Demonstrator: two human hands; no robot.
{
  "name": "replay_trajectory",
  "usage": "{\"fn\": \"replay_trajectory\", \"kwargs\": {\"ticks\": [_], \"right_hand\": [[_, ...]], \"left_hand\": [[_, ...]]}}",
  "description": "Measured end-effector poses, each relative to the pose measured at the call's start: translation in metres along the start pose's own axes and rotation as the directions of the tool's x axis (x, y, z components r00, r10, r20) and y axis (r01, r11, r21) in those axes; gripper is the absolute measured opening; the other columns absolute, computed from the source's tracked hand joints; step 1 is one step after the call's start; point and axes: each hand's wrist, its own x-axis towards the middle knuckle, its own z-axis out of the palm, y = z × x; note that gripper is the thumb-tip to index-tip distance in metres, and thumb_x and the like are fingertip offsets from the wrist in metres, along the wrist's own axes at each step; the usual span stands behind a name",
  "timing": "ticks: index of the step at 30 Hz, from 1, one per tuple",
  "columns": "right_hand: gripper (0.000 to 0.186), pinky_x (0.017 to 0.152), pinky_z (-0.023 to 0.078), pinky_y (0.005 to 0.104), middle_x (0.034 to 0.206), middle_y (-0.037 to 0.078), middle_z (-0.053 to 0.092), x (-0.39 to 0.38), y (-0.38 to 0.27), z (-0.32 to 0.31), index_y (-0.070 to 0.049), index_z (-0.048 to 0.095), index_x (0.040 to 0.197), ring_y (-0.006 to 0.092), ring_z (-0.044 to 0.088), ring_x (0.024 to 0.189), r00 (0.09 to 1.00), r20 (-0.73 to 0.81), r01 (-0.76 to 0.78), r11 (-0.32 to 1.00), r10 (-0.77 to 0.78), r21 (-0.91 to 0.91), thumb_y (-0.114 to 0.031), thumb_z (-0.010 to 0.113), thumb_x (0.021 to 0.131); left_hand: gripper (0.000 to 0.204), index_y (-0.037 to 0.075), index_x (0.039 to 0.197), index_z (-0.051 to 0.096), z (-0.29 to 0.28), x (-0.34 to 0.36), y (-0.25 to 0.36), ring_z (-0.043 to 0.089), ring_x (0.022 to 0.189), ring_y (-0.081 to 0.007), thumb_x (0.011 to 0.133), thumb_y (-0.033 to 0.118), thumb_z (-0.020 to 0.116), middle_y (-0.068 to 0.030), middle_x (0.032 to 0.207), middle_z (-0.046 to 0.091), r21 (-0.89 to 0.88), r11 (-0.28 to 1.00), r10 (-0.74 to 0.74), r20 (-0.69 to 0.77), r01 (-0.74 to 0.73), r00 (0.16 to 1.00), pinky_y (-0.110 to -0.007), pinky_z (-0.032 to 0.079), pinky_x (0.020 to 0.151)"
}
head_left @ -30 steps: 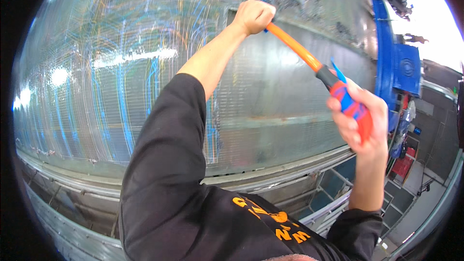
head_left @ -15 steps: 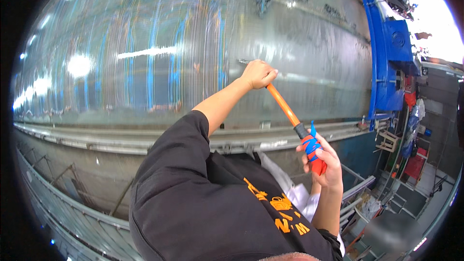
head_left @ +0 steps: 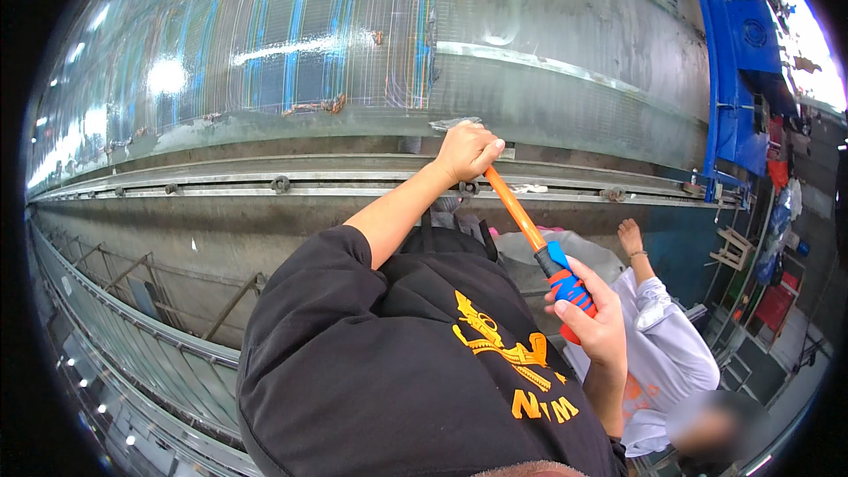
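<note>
My left hand point(head_left: 468, 152) is closed around the far end of a long-handled tool with an orange shaft point(head_left: 517, 210). A thin, flat, pale head point(head_left: 455, 124) pokes out just beyond that fist, by the near edge of a wide glossy wet-looking surface point(head_left: 565, 110); I cannot make out its exact shape or whether it touches. Lower right, my right hand point(head_left: 596, 314) wraps the black grip end, which is bound in red and blue wrapping point(head_left: 570, 290). The shaft slants between both hands. Blue and orange streaks point(head_left: 300, 13) cover the surface's left part.
Along the surface's near side runs a metal rail point(head_left: 353, 187). A blue machine frame point(head_left: 720, 79) bounds its right end. Another person in pale clothing point(head_left: 680, 336) is close at my right, one hand point(head_left: 630, 236) reaching forward. A metal railing point(head_left: 159, 331) stands at lower left.
Both hands keep hold of the tool, and its head has come from farther in on the surface to its near edge. The view has shifted, and the other person now shows more at right.
</note>
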Motion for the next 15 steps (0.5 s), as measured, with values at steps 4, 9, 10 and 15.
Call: {"fn": "replay_trajectory", "kwargs": {"ticks": [4,9,10,15], "right_hand": [[0.066,0.082,0.057,0.029,0.116,0.011,0.07,0.011,-0.019,0.017,0.001,0.051,0.154,0.0137,0.069,0.093,0.994,0.014,-0.106,0.994,0.106,-0.015,0.0,0.067,0.091],[0.066,0.088,0.053,0.0256,0.113,0.008,0.071,0.065,-0.037,0.025,0.003,0.051,0.154,0.0087,0.064,0.094,0.999,-0.006,-0.04,0.992,0.04,-0.118,-0.001,0.067,0.091],[0.065,0.089,0.052,0.0252,0.113,0.008,0.071,0.083,-0.051,0.024,0.004,0.051,0.154,0.0082,0.063,0.094,0.998,-0.019,-0.059,0.994,0.058,-0.092,-0.001,0.067,0.091],[0.064,0.081,0.054,0.024,0.111,0.01,0.072,0.178,-0.16,0.015,0.006,0.053,0.152,0.0076,0.063,0.09,0.994,-0.039,-0.105,0.987,0.101,-0.125,0.003,0.064,0.089]], "left_hand": [[0.036,0.008,0.064,0.054,-0.008,0.013,-0.023,0.057,0.065,-0.039,0.094,0.029,0.051,-0.0122,0.064,0.057,-0.024,0.996,0.091,-0.028,-0.091,0.995,-0.049,0.046,0.066],[0.035,0.008,0.064,0.052,-0.03,0.076,-0.067,0.056,0.063,-0.0399,0.092,0.029,0.051,-0.0128,0.063,0.055,0.025,0.987,0.161,-0.049,-0.16,0.986,-0.049,0.046,0.064],[0.035,0.008,0.064,0.051,-0.037,0.095,-0.08,0.056,0.063,-0.04,0.091,0.029,0.051,-0.0129,0.063,0.055,0.038,0.985,0.172,-0.066,-0.17,0.983,-0.05,0.046,0.063],[0.033,0.01,0.059,0.054,-0.075,0.193,-0.127,0.059,0.06,-0.0381,0.087,0.027,0.054,-0.0115,0.059,0.057,-0.036,0.993,0.105,-0.148,-0.111,0.983,-0.048,0.048,0.057]]}}
